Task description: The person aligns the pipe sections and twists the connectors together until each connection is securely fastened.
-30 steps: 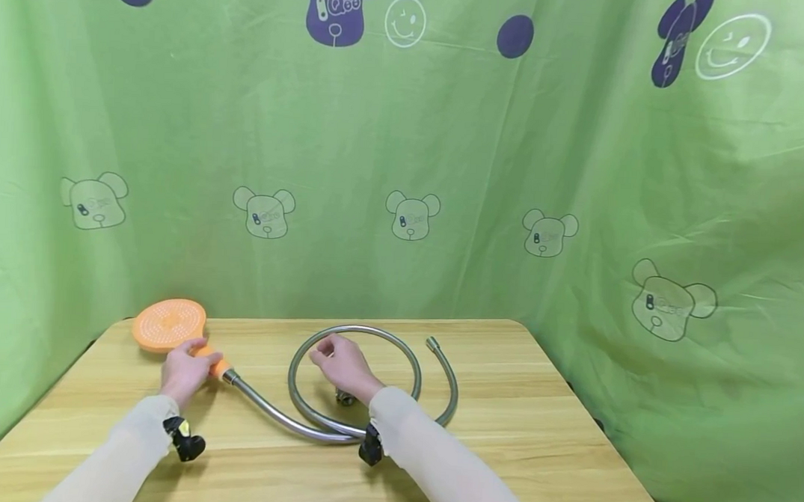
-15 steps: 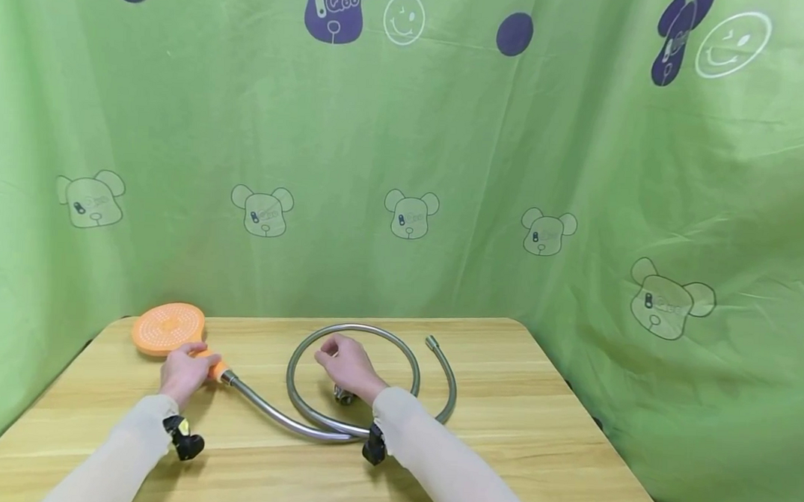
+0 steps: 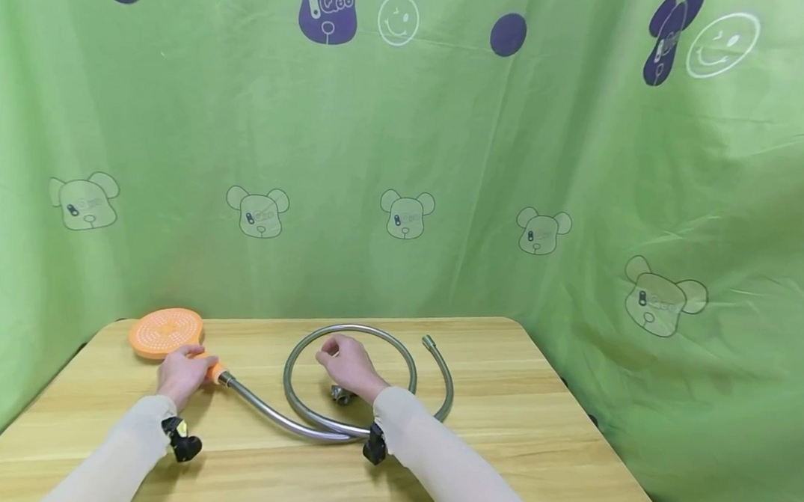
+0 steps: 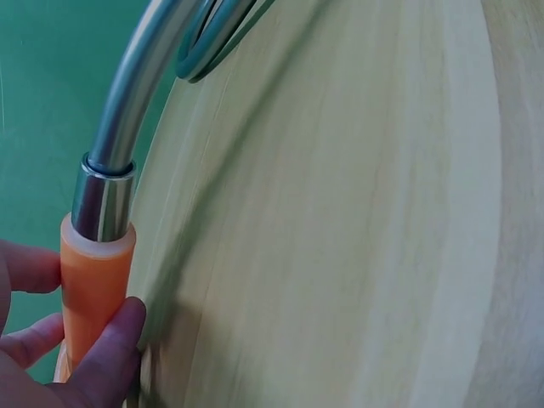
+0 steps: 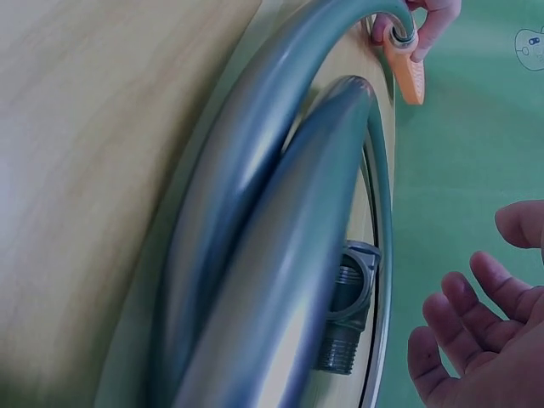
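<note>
On the left, my left hand (image 3: 182,375) grips the handle of an orange shower head (image 3: 165,333), whose perforated face is turned up. In the left wrist view, thumb and fingers sit around the orange handle (image 4: 95,276), just below a metal collar (image 4: 102,204). From that collar runs a silver shower hose (image 3: 293,426), coiled in the middle. My right hand (image 3: 351,365) hovers over the coil, fingers loosely bent and holding nothing. Beneath it, inside the loop, lies a threaded metal fitting (image 3: 340,395), partly hidden in the head view; its ring and threads show in the right wrist view.
The hose's free end (image 3: 428,343) points away from me, right of the coil. Everything lies on a wooden table (image 3: 522,436) with rounded far corners. A green printed curtain (image 3: 339,143) hangs behind and along both sides.
The shower head's face has sunk slightly, with my left hand still on the handle. My right hand has drifted a little to the right over the coil. The head view has shifted slightly.
</note>
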Demonstrator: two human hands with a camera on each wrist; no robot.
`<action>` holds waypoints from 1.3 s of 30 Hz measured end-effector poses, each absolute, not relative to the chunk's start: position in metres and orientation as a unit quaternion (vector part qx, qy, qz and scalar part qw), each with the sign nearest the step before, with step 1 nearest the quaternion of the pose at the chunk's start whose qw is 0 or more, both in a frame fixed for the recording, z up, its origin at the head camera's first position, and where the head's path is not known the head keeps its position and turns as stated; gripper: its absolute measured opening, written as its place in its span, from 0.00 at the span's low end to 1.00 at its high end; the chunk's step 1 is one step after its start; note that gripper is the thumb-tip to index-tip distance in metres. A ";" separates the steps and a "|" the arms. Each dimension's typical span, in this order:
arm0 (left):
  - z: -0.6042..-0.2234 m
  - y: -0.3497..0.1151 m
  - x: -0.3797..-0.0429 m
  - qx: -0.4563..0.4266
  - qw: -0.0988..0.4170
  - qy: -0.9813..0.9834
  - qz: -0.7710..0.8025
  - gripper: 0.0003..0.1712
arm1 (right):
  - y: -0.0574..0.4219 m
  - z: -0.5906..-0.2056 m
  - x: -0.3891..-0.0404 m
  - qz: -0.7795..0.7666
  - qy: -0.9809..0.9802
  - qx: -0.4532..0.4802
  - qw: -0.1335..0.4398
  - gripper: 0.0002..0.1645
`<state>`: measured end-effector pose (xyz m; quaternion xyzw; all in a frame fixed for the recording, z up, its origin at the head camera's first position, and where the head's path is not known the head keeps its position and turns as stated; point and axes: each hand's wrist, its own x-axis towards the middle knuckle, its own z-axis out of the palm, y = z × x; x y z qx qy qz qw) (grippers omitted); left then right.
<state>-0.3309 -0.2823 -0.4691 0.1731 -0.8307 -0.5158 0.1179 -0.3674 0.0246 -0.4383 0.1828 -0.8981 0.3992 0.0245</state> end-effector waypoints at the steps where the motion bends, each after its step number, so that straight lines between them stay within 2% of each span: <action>1: -0.469 -0.282 -0.331 0.173 0.118 -0.830 -0.516 0.32 | 0.025 -0.438 -0.368 0.399 -0.899 0.182 0.025 0.09; 29: -0.466 -0.285 -0.329 0.173 0.117 -0.882 -0.423 0.32 | 0.039 -0.435 -0.371 0.402 -0.899 0.173 0.030 0.09; 39: -0.446 -0.282 -0.329 0.163 0.121 -0.907 -0.369 0.31 | 0.043 -0.435 -0.373 0.402 -0.900 0.167 0.034 0.11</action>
